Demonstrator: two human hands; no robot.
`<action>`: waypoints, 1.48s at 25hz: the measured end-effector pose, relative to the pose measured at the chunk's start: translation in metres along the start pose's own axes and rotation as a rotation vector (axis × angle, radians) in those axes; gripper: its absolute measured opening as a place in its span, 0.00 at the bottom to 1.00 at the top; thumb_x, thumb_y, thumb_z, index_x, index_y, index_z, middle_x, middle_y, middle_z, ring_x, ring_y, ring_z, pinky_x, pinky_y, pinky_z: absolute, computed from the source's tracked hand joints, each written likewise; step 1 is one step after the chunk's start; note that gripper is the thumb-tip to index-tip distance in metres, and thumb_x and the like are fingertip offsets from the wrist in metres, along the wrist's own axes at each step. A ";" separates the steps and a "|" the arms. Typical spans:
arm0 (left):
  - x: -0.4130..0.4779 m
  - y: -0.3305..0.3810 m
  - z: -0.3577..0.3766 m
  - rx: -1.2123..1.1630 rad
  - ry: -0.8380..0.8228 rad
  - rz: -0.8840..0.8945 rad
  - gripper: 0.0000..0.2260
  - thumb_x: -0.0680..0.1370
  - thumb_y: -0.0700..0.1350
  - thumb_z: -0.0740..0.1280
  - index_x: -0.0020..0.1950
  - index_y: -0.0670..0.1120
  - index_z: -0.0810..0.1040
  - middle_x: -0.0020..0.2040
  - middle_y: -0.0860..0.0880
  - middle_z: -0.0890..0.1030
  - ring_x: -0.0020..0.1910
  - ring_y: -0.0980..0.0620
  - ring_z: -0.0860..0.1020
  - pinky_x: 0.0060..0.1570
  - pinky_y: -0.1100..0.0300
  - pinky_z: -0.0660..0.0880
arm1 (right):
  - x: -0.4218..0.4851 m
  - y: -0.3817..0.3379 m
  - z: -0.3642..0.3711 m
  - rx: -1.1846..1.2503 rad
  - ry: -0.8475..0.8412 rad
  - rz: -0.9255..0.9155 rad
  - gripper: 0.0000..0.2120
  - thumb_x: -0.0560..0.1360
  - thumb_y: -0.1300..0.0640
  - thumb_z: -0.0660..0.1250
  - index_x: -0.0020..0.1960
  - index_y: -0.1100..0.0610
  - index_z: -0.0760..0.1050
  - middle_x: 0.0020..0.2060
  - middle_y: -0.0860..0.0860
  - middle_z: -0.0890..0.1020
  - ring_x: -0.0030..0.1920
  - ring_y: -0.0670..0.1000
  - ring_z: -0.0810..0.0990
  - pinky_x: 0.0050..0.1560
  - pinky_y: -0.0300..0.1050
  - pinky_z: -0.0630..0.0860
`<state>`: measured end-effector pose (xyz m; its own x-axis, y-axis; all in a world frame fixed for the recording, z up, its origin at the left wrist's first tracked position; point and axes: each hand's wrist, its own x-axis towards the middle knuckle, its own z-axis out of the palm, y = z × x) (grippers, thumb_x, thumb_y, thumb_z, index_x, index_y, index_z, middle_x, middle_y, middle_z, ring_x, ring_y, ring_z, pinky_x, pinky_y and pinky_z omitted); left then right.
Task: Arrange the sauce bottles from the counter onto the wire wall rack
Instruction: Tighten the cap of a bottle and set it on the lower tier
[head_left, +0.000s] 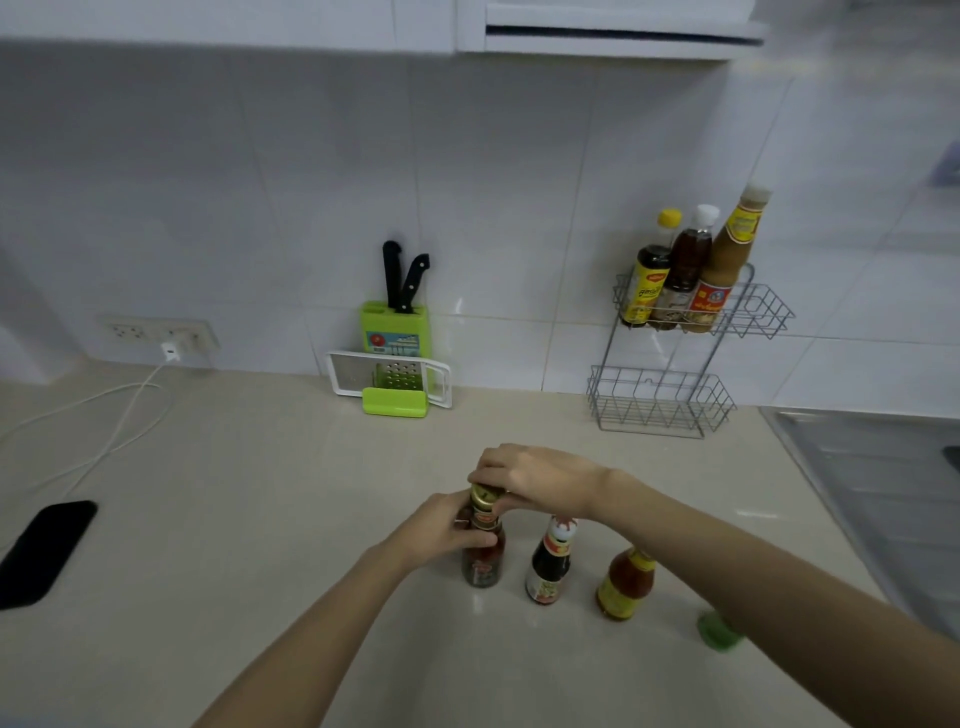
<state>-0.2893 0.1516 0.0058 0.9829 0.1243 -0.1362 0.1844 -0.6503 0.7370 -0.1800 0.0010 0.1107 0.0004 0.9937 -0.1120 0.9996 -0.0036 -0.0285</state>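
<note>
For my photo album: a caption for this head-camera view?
Both hands grip a gold-capped sauce bottle on the counter; three bottles already fill the wire rack.

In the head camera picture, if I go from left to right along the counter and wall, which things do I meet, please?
Black phone → white charger → green knife block → gold-capped bottle held by both hands → dark bottle → orange bottle → wire wall rack → sink.
</note>
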 end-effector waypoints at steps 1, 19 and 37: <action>0.001 0.000 0.000 -0.002 0.002 0.008 0.20 0.70 0.50 0.73 0.59 0.46 0.76 0.54 0.47 0.83 0.52 0.53 0.80 0.48 0.64 0.74 | 0.001 -0.001 0.000 -0.031 -0.009 0.002 0.19 0.78 0.50 0.62 0.65 0.60 0.70 0.57 0.57 0.75 0.56 0.57 0.75 0.55 0.51 0.75; 0.003 0.002 0.006 -0.038 0.087 0.024 0.19 0.71 0.53 0.72 0.57 0.45 0.75 0.53 0.46 0.83 0.50 0.48 0.82 0.53 0.52 0.78 | 0.024 0.008 -0.020 -0.277 -0.304 0.037 0.24 0.81 0.43 0.53 0.63 0.63 0.68 0.58 0.58 0.74 0.55 0.59 0.76 0.52 0.53 0.75; -0.005 0.006 0.007 0.005 0.022 -0.003 0.22 0.70 0.54 0.72 0.60 0.48 0.74 0.56 0.46 0.82 0.55 0.48 0.80 0.56 0.50 0.77 | 0.005 0.016 -0.015 0.191 -0.159 0.054 0.17 0.79 0.49 0.61 0.64 0.58 0.68 0.57 0.56 0.76 0.51 0.52 0.74 0.50 0.43 0.70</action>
<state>-0.2927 0.1420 0.0061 0.9820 0.1431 -0.1237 0.1876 -0.6539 0.7330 -0.1639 0.0072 0.1246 0.0342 0.9615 -0.2728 0.9747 -0.0923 -0.2033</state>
